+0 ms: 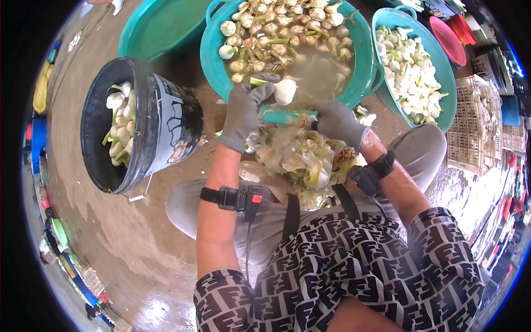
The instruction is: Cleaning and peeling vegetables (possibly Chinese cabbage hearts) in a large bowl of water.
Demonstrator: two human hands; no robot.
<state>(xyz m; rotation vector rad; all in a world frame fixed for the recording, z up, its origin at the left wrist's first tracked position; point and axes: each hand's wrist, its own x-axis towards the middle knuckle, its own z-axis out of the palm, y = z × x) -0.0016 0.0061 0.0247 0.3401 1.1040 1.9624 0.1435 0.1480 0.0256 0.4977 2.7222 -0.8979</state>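
Observation:
My left hand [247,108], in a grey glove, is closed on a white garlic bulb [285,92] with a short green stem, above the near rim of the teal tub. My right hand [341,125], gloved too, is curled beside that rim; a small dark end shows at its fingers, but I cannot make out what it holds. Under both hands a heap of garlic peelings [298,157] lies between my folded legs. The teal tub [214,58] holds murky water with many unpeeled-looking, soiled garlic bulbs [282,25].
At left a black bucket [177,110] lies tilted with white bulbs inside. Another teal tub [160,33] stands behind it. On the right are a teal basin [448,110] of clean white garlic, a pink basin [447,41] and a plastic crate [470,124].

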